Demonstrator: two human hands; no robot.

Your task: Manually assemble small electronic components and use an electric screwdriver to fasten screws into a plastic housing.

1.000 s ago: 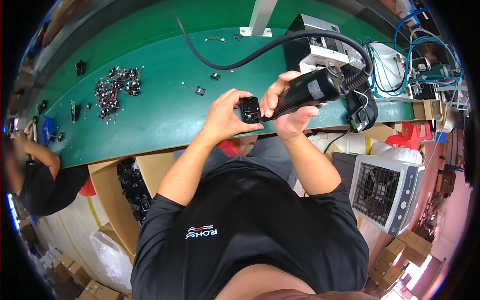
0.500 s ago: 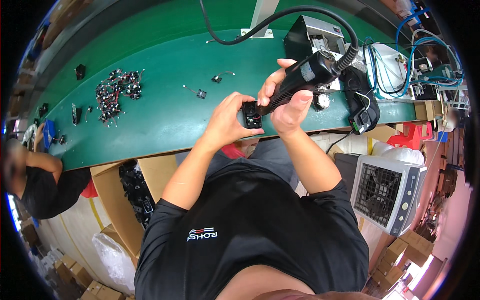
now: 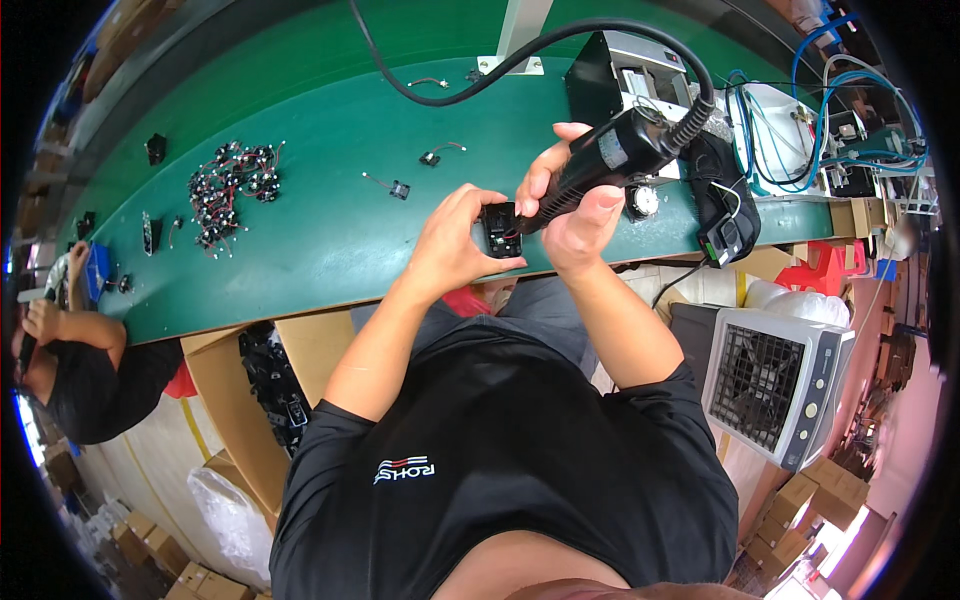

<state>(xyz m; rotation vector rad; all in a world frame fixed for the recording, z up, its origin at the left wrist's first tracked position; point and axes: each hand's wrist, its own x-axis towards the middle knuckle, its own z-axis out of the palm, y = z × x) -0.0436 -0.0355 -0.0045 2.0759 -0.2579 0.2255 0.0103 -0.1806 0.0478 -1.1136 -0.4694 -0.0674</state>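
Observation:
My left hand point(image 3: 450, 240) grips a small black plastic housing point(image 3: 500, 243) near the front edge of the green bench. Thumb and fingers hold it from both ends, and red wire shows inside. In my right hand point(image 3: 575, 225) is a black corded electric screwdriver point(image 3: 600, 160), held tilted with its tip down at the housing's right side. The tip itself is hidden by my fingers. Beyond the hands lie two small wired parts, one a dark square piece point(image 3: 400, 190), the other a dark piece point(image 3: 430, 158) with a lead.
A pile of wired parts point(image 3: 225, 195) lies left on the bench point(image 3: 330, 230). Back right stands a black-and-grey machine point(image 3: 640, 75), near blue tubes. The screwdriver's thick cable point(image 3: 560, 30) arches overhead. Below are a cardboard box point(image 3: 225, 400) of black parts and an air cooler point(image 3: 765, 385). A co-worker sits far left.
The screwdriver's cable has swung left at its far end, uncovering a small wired part at the back. My hands and the housing have barely moved. The co-worker's hand has risen.

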